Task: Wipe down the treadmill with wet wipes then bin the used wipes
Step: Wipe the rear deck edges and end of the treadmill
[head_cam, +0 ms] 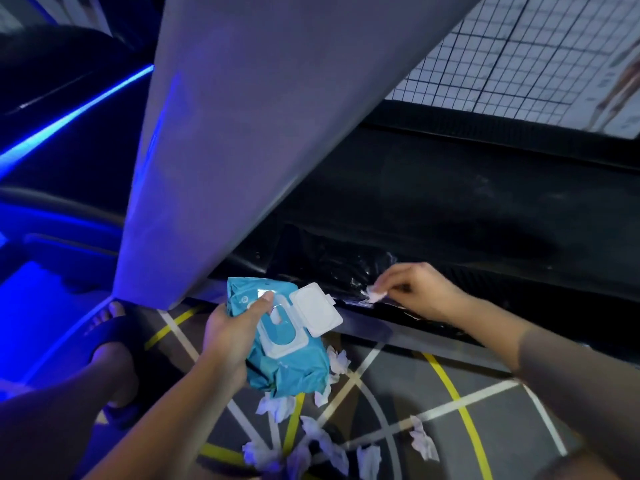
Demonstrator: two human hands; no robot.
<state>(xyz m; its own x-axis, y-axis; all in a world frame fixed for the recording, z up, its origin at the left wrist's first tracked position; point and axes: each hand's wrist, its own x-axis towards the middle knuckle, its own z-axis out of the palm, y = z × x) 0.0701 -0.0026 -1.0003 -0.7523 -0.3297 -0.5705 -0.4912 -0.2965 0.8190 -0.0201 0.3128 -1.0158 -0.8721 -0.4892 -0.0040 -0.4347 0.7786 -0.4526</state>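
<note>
My left hand grips a teal pack of wet wipes whose white lid stands flipped open. To its right, my right hand pinches a small crumpled white wipe against the black side rail of the treadmill. The rail looks wet and shiny around the wipe. A broad grey upright of the treadmill rises across the middle of the view.
Several used white wipes lie crumpled on the grey floor with yellow and white lines below the pack. My foot in a dark sandal stands at the left, in blue light. A gridded white surface lies beyond the treadmill.
</note>
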